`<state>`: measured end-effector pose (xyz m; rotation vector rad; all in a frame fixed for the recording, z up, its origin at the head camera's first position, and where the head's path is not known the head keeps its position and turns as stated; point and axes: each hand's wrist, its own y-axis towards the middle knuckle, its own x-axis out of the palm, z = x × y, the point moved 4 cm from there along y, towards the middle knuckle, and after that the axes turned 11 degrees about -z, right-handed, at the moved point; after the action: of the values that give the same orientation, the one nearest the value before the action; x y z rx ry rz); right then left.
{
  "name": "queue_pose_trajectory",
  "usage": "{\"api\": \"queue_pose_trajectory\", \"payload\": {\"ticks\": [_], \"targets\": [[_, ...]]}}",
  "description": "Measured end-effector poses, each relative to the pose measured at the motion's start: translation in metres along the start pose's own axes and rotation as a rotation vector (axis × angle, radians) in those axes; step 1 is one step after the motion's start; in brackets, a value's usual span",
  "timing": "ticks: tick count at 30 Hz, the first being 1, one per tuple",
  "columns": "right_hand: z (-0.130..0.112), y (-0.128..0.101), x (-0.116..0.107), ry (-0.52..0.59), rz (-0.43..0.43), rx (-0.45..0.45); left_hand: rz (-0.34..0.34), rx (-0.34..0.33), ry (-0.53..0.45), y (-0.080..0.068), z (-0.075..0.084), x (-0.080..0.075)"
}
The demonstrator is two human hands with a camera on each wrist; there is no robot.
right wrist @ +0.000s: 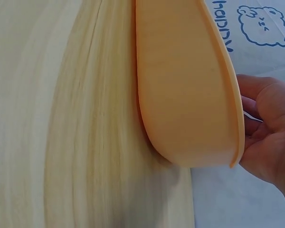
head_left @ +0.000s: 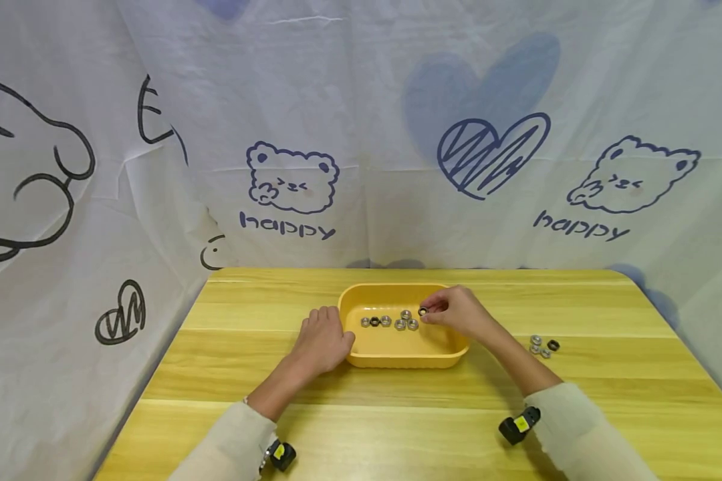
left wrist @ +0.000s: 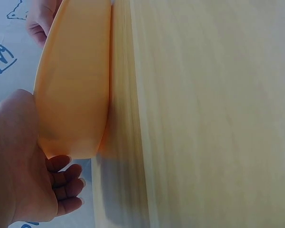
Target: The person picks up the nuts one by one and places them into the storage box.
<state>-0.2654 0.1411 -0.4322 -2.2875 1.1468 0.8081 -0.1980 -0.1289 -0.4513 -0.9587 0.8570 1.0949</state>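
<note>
A yellow plastic tray (head_left: 406, 361) sits on the table, holding two small groups of hex nuts. The left group is a row with a dark nut (head_left: 375, 321) between two silver ones; the other is a cluster of three silver nuts (head_left: 412, 325). My left hand (head_left: 321, 341) grips the tray's left end, its thumb at the rim and its fingers (left wrist: 69, 187) curled against the outside. Over the tray's right part, my right hand (head_left: 460, 312) pinches a dark-looking nut (head_left: 423, 311) between thumb and fingertips. In the right wrist view the tray wall hides those fingertips and the nut.
To the right of the tray, several loose nuts (head_left: 536, 340) lie on the wooden table (head_left: 397, 427), one of them dark. A white cloth (head_left: 373, 133) with printed bears and hearts hangs behind the table and along its left side.
</note>
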Motion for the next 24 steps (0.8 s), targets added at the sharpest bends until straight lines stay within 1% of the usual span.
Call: {"api": "queue_pose_trajectory", "payload": {"ticks": [15,24], "targets": [[-0.003,0.009,0.012,0.013,-0.035,0.036,-0.018,-0.002,0.004,0.001,-0.001,-0.001],[-0.009,0.015,0.021,-0.004,-0.045,-0.032,-0.018,-0.005,-0.001,0.002,-0.002,-0.001]]}}
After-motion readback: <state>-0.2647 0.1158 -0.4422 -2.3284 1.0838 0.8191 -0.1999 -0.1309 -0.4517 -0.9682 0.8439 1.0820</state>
